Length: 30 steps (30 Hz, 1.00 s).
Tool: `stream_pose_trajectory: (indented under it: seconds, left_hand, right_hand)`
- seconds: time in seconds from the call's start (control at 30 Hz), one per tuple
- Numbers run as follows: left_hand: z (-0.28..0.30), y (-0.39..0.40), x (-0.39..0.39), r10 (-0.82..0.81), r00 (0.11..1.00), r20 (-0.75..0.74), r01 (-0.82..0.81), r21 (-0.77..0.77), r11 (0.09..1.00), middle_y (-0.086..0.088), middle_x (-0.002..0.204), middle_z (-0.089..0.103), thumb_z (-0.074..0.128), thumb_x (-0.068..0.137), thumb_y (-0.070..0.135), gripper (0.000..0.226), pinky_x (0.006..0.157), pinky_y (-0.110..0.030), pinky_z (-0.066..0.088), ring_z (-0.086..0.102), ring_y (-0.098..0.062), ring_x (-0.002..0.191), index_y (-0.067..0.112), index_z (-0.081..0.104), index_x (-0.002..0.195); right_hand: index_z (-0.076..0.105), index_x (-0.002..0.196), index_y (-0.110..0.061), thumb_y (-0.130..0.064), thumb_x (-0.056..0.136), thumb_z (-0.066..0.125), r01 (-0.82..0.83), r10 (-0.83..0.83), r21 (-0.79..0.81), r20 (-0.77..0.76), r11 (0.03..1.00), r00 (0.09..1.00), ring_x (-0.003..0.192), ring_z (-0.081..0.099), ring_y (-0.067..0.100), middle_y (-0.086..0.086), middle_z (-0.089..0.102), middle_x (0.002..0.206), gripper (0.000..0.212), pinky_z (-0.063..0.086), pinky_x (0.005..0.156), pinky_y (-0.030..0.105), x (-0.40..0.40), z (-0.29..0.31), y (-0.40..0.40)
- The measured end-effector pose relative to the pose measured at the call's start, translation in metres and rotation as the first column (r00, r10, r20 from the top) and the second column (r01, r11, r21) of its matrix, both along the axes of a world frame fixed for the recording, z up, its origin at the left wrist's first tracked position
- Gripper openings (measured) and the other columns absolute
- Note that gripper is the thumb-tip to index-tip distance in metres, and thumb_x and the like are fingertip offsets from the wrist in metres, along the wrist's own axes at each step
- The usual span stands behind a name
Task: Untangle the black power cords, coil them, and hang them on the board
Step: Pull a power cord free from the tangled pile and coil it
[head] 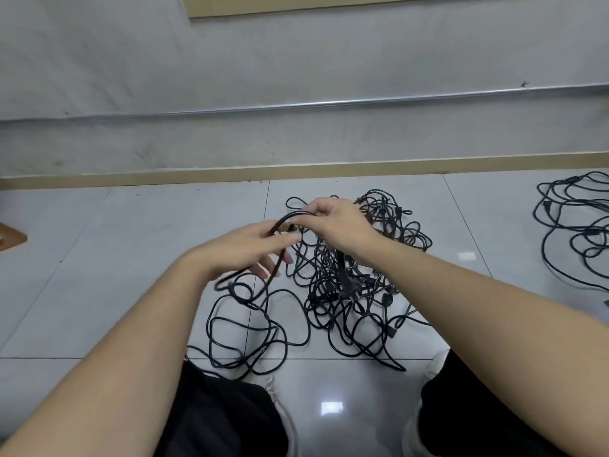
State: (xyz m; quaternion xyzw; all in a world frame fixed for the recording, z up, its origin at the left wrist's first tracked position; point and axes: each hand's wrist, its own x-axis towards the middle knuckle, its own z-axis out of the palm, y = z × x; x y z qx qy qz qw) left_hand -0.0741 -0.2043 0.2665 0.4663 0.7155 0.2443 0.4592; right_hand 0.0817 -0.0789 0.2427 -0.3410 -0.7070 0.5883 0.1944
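While our right hand point(333, 225) pinches the cord point(280, 225) and our left hand point(250, 249) grips it, it arcs left-to-right above the floor tangle point(349, 285); no writing is legible.

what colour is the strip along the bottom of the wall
Tan, a light wood-like beige, on the baseboard strip, shown in the head view.

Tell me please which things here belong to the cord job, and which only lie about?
Belong to the job:
- left hand and right hand, both gripping one black cord
- tangled cord pile on the floor
- second cord heap, far right

Only lying about:
- wooden piece at the left edge
- metal pipe along the wall
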Motion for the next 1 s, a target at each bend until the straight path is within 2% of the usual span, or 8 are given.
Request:
stream_pose_trajectory:
  seconds: [0.1,0.2,0.3,0.47,0.57,0.77,0.9,1.0]
  left_hand:
    - [-0.008,0.006,0.009,0.050,0.999,-0.001,-0.049,0.145,0.988,0.002,0.060,0.054,0.053,0.105,0.034,0.023,0.064,-0.034,0.053,0.056,-0.017,0.052,0.012,0.054,0.098]
    - [-0.003,0.010,-0.002,0.213,0.959,0.190,-0.251,0.206,0.946,0.011,0.056,0.033,0.046,0.108,0.034,0.029,0.050,-0.027,0.041,0.030,-0.009,0.045,0.021,0.043,0.082]
    - [-0.001,0.005,-0.012,0.188,0.961,0.204,-0.225,0.181,0.957,0.011,0.061,0.029,0.047,0.107,0.040,0.033,0.049,-0.026,0.016,0.020,-0.010,0.051,0.024,0.041,0.080]
    - [0.003,-0.004,-0.019,0.288,0.920,0.265,-0.363,0.298,0.883,0.011,0.057,0.026,0.046,0.108,0.035,0.031,0.046,-0.022,0.016,0.018,-0.010,0.049,0.021,0.046,0.081]
    - [0.012,-0.008,-0.030,0.413,0.812,0.412,-0.560,0.351,0.751,0.012,0.054,0.026,0.045,0.109,0.033,0.032,0.043,-0.020,0.017,0.018,-0.008,0.046,0.023,0.043,0.079]
    - [-0.014,-0.028,-0.075,0.636,0.737,-0.227,-0.543,0.360,0.758,0.000,0.066,0.047,0.056,0.102,0.040,0.029,0.054,-0.030,0.031,0.043,-0.021,0.059,0.021,0.066,0.083]
    - [-0.038,-0.039,-0.102,0.782,0.558,-0.277,-0.714,0.321,0.623,-0.012,0.097,0.068,0.055,0.102,0.038,0.023,0.070,-0.036,0.044,0.060,-0.035,0.090,0.021,0.069,0.109]
    - [-0.045,-0.042,-0.104,0.747,0.589,-0.309,-0.716,0.229,0.660,-0.008,0.153,0.049,0.055,0.101,0.017,0.052,0.103,-0.037,0.042,0.050,-0.033,0.134,0.027,0.047,0.151]
  right_hand:
    - [0.072,0.090,-0.019,-0.025,0.095,0.072,-0.061,0.053,-0.106,-0.085,0.992,0.995,0.044,0.044,0.007,-0.002,0.057,0.059,0.008,0.040,0.043,0.021,-0.003,0.005,-0.004]
    - [0.070,0.106,-0.015,-0.027,0.102,0.062,-0.093,0.062,-0.162,-0.184,0.982,0.981,0.051,0.058,0.015,0.005,0.065,0.065,0.015,0.049,0.050,0.022,-0.003,0.011,-0.004]
    - [0.068,0.113,-0.013,-0.036,0.106,0.052,-0.189,0.186,-0.074,-0.043,0.979,0.982,0.061,0.065,0.018,0.010,0.068,0.072,0.029,0.047,0.053,0.017,0.002,0.009,-0.001]
    - [0.068,0.104,-0.016,-0.042,0.105,0.052,-0.378,0.389,-0.105,0.119,0.920,0.913,0.081,0.068,0.011,0.005,0.073,0.088,0.031,0.050,0.080,0.028,0.010,-0.001,0.010]
    - [0.064,0.092,-0.018,-0.040,0.106,0.050,-0.492,0.498,-0.098,0.280,0.865,0.821,0.075,0.069,0.014,0.006,0.072,0.084,0.029,0.052,0.068,0.018,0.015,-0.007,0.009]
    - [0.062,0.079,-0.027,-0.058,0.100,0.051,-0.510,0.363,0.196,0.498,0.837,0.788,0.065,0.051,0.007,-0.007,0.056,0.073,0.039,0.040,0.064,0.024,0.009,-0.015,0.010]
    - [0.069,0.109,-0.027,-0.050,0.099,0.059,-0.460,0.354,0.203,0.403,0.865,0.844,0.059,0.051,-0.007,-0.014,0.057,0.071,0.026,0.038,0.060,0.014,-0.008,-0.009,-0.002]
    - [0.071,0.111,-0.029,-0.044,0.101,0.057,-0.515,0.368,0.265,0.450,0.815,0.814,0.084,0.060,0.009,-0.005,0.069,0.093,0.023,0.046,0.080,0.025,-0.018,-0.016,-0.010]
